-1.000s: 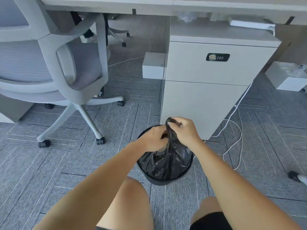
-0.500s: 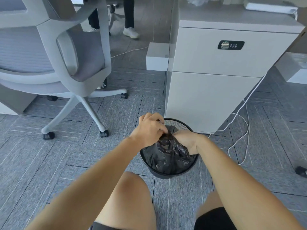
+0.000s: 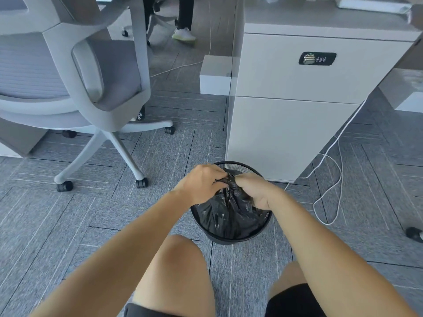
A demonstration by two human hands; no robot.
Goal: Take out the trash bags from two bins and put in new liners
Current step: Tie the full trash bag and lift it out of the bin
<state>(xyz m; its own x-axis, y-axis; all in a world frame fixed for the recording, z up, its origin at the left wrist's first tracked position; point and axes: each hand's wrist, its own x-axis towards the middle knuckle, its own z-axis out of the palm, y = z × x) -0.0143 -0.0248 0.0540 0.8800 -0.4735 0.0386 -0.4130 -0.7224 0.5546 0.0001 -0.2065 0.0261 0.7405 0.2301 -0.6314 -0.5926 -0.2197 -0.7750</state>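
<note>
the crumpled black plastic trash bag (image 3: 226, 216) sits inside the round black wire-mesh bin (image 3: 242, 166). its body fills the bin below my fingers, and its gathered neck rises between my two hands. my left hand (image 3: 201, 184) is curled round the twisted top of the bag, and the left fingers (image 3: 217, 177) are bunched tight on the plastic. my right hand (image 3: 254, 191) meets it from the other side. the right fingers (image 3: 242, 179) are also curled onto the neck, so both sets of fingers pinch the same knot of plastic, knuckle almost to knuckle. i cannot tell whether a knot is tied there, because my fingers hide it. the far rim of the bin shows just beyond my fingertips, and the near rim lies under my wrists.

beyond my fingers and a little to the right stands a white two-drawer cabinet (image 3: 288, 133), with a black combination lock plate (image 3: 317, 58) on its upper drawer. a thin white cable (image 3: 329, 179) loops over the grey striped carpet (image 3: 68, 225), off to the right of my right hand. far out to the left of my left fingers is a grey office chair on black castors (image 3: 96, 78). a small white box (image 3: 216, 75) sits on the floor well past my fingertips, beside the cabinet, and further back is another person's white shoe (image 3: 184, 34). my bare knees are below my forearms.
</note>
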